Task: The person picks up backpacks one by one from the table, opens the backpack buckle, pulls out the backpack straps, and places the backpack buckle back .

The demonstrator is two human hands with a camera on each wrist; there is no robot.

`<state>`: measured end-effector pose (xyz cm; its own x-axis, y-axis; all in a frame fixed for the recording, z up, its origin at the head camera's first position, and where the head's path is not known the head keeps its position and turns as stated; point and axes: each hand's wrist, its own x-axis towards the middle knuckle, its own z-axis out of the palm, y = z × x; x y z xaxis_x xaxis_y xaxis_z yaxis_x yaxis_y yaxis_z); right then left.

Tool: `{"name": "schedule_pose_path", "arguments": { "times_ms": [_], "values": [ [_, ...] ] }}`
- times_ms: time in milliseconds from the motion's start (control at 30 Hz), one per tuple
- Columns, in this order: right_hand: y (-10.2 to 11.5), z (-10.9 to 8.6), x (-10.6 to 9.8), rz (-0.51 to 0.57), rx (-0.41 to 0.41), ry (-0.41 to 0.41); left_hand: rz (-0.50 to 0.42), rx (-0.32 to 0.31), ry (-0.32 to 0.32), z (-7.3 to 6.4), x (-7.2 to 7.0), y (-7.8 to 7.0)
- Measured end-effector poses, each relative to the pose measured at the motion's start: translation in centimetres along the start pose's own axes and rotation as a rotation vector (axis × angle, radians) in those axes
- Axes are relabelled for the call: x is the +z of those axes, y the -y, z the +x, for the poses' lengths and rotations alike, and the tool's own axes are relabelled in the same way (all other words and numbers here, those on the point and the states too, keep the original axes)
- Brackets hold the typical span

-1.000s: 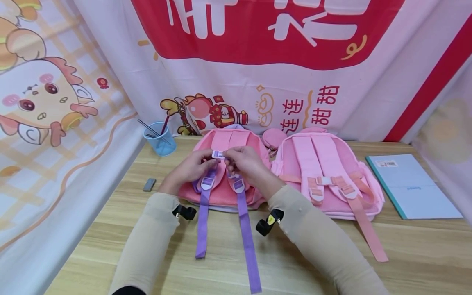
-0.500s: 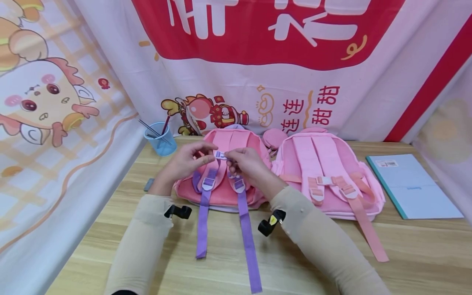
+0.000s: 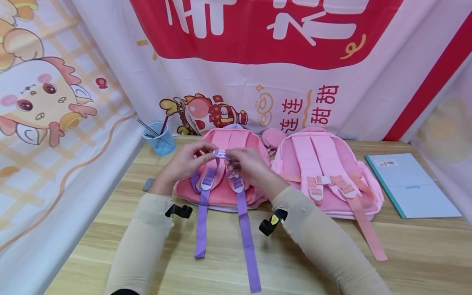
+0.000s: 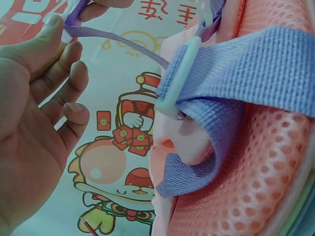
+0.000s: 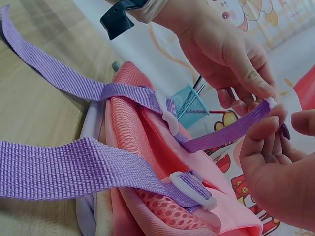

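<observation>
Between both hands, above the left pink backpack (image 3: 230, 200), a small white plastic buckle (image 3: 222, 154) is held up on its purple chest strap (image 5: 226, 132). My left hand (image 3: 186, 164) pinches its left end between thumb and index finger. In the left wrist view, the other fingers of that hand (image 4: 34, 123) are loosely bent and apart. My right hand (image 3: 248, 164) pinches the buckle's right end, fingers curled under; its fingertips partly hide the buckle. Two purple strap tails (image 3: 248, 250) hang from white adjusters (image 3: 207, 183) toward the table's front.
A second pink backpack (image 3: 291, 155) lies to the right, its round pink pouch (image 3: 273, 138) behind. Farther right is a light-blue notebook (image 3: 416, 186). A blue mesh pen cup (image 3: 162, 143) and a small grey block (image 3: 148, 184) stand at left. Printed cloth walls enclose the table (image 3: 110, 229).
My left hand has shifted left and up slightly and its fingers have spread, the thumb now at the buckle's left end. The buckle has moved a little right. The right hand keeps its pinch.
</observation>
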<state>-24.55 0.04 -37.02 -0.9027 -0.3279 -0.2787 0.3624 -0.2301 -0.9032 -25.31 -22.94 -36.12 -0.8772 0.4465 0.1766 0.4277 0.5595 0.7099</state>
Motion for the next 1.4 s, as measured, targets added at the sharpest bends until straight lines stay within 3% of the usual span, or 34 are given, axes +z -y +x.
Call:
{"name": "schedule_pose_path", "arguments": {
  "times_ms": [133,367,1400],
  "values": [
    [-0.2,0.0,-0.4,0.059,0.012,0.038,-0.023,0.005,-0.039,-0.2,0.0,0.2],
    [-1.0,0.2,-0.8,0.059,0.062,0.038,-0.049,0.026,-0.062,-0.3,0.1,0.5],
    [-0.8,0.5,0.5,0.094,0.067,0.016,-0.013,0.070,-0.051,0.0,0.6,0.3]
  ]
}}
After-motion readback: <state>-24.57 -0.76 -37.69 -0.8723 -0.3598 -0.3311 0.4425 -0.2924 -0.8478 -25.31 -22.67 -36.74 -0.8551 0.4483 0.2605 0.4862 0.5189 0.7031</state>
